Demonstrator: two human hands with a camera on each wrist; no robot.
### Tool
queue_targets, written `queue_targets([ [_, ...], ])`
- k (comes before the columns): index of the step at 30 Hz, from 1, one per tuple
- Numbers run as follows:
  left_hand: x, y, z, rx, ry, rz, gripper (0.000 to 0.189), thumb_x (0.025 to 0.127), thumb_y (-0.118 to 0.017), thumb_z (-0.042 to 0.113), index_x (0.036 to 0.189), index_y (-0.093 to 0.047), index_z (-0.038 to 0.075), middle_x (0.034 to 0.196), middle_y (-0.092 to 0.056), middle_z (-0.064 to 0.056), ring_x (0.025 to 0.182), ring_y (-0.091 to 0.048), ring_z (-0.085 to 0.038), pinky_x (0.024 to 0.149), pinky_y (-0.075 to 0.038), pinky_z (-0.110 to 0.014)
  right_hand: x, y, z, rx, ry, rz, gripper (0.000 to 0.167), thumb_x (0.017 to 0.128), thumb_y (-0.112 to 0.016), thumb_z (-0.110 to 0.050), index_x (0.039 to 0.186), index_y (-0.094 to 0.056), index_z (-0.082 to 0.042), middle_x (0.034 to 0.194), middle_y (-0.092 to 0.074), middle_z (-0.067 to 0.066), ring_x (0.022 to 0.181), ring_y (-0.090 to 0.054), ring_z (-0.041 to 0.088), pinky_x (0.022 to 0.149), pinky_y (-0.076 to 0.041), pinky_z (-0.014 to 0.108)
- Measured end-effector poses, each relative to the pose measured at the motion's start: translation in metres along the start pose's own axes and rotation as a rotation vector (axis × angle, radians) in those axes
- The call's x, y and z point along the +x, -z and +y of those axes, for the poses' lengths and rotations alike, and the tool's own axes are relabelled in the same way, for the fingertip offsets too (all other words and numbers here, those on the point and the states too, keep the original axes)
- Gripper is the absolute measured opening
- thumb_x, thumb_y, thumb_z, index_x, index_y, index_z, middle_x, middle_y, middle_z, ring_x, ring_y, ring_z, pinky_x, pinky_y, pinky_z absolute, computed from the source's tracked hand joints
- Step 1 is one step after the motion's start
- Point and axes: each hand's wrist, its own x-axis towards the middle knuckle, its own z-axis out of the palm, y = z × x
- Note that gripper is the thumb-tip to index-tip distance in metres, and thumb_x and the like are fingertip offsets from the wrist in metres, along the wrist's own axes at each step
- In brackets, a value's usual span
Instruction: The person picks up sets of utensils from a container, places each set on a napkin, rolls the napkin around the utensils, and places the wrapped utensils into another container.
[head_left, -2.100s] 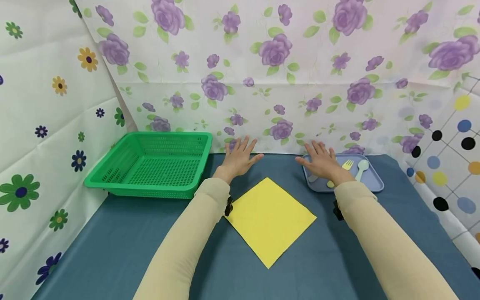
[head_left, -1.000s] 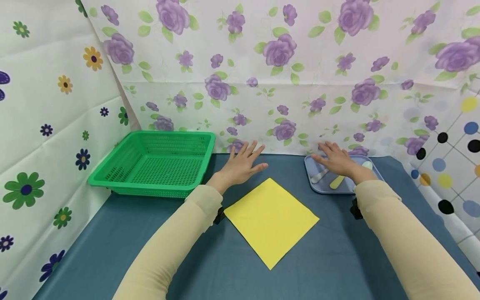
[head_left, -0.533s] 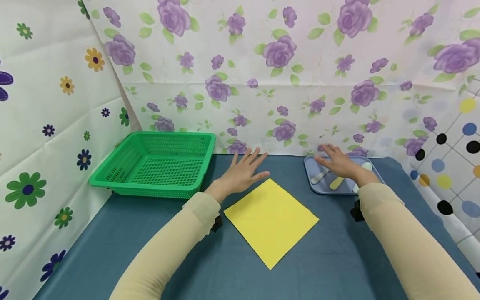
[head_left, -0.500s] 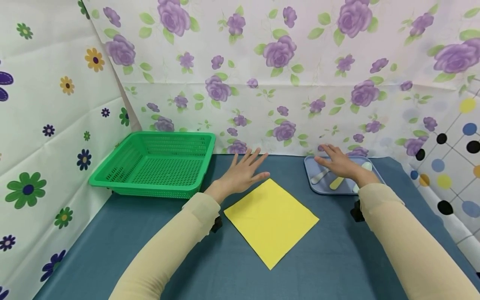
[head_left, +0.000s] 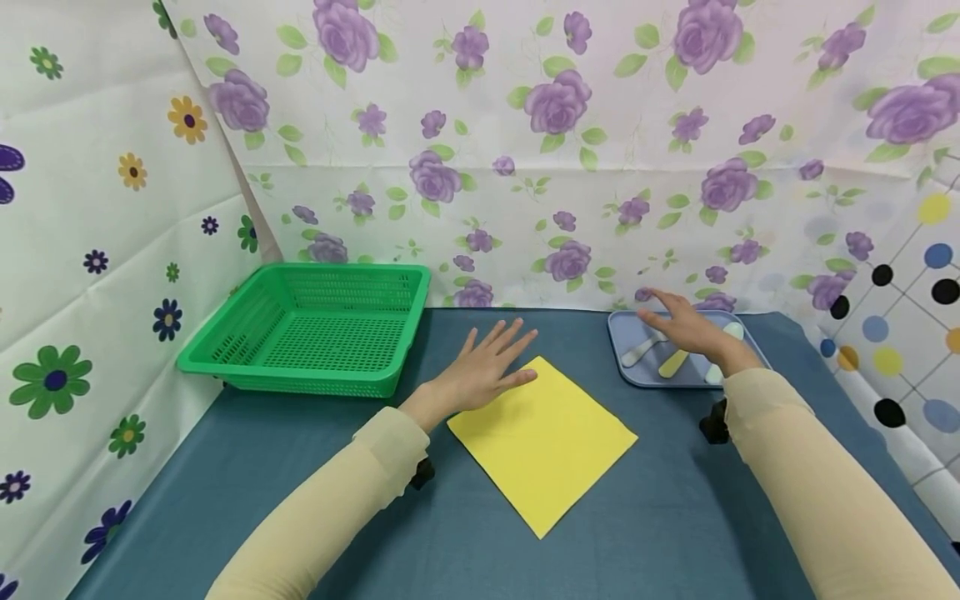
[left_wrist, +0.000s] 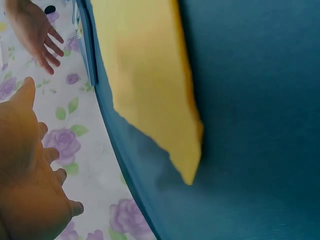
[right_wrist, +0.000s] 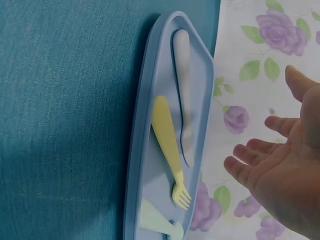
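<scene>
My left hand hovers with spread fingers over the upper left edge of a yellow square napkin, which lies flat like a diamond. Over a light blue tray at the right, my right hand is held up, holding nothing. The right wrist view shows its fingers loosely extended, apart from the tray. On the tray lie a white knife-like utensil, a yellow fork and a pale green utensil, its spoon-like head partly behind my right hand in the head view.
A green perforated basket stands at the back left of the blue-covered table. Flowered sheets rise behind and at the left. A dotted sheet borders the right side.
My left hand has moved back toward me, over the napkin's edge. My right hand has shifted right above the tray, uncovering the white utensil. The basket, napkin and tray stay put.
</scene>
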Motion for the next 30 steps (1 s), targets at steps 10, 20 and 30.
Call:
queue_targets([
  [10, -0.012, -0.01, 0.002, -0.011, -0.024, -0.025, 0.074, 0.109, -0.037, 0.061, 0.169, -0.011, 0.027, 0.176, -0.002, -0.005, 0.161, 0.002, -0.03, 0.124, 0.002, -0.065, 0.0, -0.001, 0.004, 0.034, -0.025, -0.007, 0.088, 0.11, -0.038, -0.058, 0.167, 0.001, -0.003, 0.168, 0.006, 0.034, 0.153, 0.002, 0.057, 0.116, -0.014, 0.077],
  [20, -0.023, -0.013, 0.0, -0.01, -0.035, -0.078, 0.075, 0.108, -0.038, 0.062, 0.169, -0.011, 0.028, 0.175, -0.004, -0.004, 0.161, -0.001, -0.03, 0.125, 0.002, -0.063, -0.002, -0.002, 0.0, 0.038, -0.042, -0.009, 0.087, 0.11, -0.039, -0.056, 0.166, -0.001, -0.001, 0.168, 0.004, 0.034, 0.153, -0.001, 0.057, 0.115, -0.015, 0.077],
  [30, -0.038, -0.017, -0.005, -0.036, -0.087, -0.139, 0.075, 0.109, -0.039, 0.06, 0.169, -0.012, 0.025, 0.176, -0.004, -0.005, 0.161, -0.001, -0.029, 0.126, 0.0, -0.061, -0.004, -0.003, -0.002, 0.068, -0.079, -0.017, 0.083, 0.112, -0.036, -0.052, 0.166, -0.001, 0.001, 0.164, -0.013, 0.039, 0.148, -0.021, 0.058, 0.114, -0.026, 0.072],
])
